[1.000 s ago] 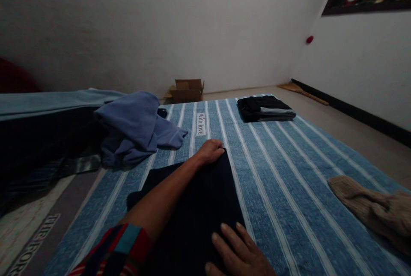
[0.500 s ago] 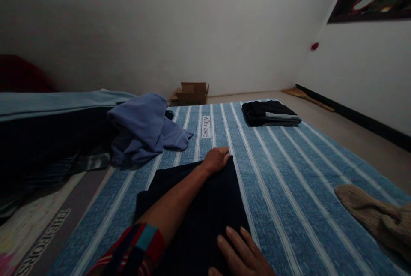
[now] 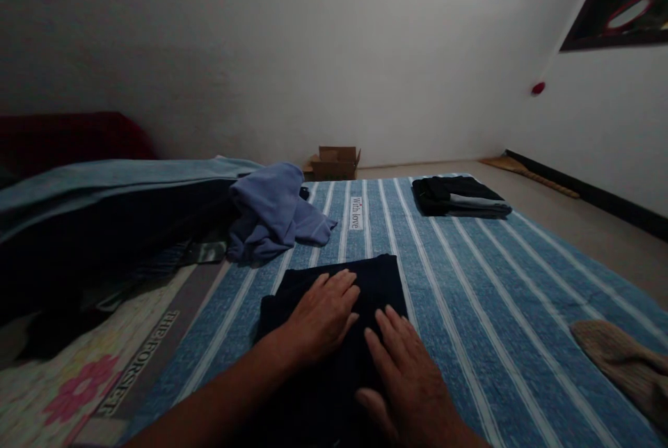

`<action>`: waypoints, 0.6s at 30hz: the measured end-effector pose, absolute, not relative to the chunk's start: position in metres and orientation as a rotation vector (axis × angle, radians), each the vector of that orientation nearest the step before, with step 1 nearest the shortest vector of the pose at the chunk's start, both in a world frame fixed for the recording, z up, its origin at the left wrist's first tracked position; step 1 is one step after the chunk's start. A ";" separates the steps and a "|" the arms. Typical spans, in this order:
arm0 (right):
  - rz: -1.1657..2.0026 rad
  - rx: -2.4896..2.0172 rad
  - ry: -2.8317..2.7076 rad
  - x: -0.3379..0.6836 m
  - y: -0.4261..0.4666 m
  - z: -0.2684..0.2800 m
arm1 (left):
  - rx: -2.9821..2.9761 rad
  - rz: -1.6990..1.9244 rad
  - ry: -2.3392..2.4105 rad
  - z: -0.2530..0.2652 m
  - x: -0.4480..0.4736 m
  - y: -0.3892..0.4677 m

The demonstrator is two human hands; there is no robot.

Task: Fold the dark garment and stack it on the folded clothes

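1. Striped blue bedsheet (image 3: 470,281) is filling the frame's centre, a dark folded garment (image 3: 365,281) lying lower centre.
2. Left hand (image 3: 323,312) has drawn back from the far edge; it is now pressing flat, fingers spread.
3. Right hand (image 3: 412,378) is lying flat beside it, holding nothing, so smoothing seems underway.

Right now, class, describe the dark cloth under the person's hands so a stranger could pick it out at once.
Start from the blue striped mat covering the floor. At its near edge lies the dark navy cloth, folded flat, with the left hand and right hand pressed on it. Unlike the crumpled lilac garment or the far folded pile, it is plain, single and under both palms.
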State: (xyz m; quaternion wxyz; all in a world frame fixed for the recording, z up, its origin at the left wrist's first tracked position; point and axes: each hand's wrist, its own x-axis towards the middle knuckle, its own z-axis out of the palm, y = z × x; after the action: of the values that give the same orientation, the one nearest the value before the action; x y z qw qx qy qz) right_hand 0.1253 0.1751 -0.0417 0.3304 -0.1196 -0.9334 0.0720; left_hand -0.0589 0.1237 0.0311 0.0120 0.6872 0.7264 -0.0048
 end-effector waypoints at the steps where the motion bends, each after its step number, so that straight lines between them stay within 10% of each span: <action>1: 0.218 -0.360 -2.498 0.121 0.176 -0.039 | 2.110 -0.036 2.303 0.026 -0.061 0.110; 18: 0.284 -0.534 -2.903 0.104 0.179 -0.076 | 1.713 0.057 2.441 -0.018 -0.086 0.043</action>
State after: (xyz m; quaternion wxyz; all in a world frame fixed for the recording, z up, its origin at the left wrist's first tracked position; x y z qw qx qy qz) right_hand 0.1037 0.1790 -0.0763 0.0880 -0.1795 -0.9752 0.0952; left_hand -0.0859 0.0426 -0.0181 0.0795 0.5726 0.8158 0.0190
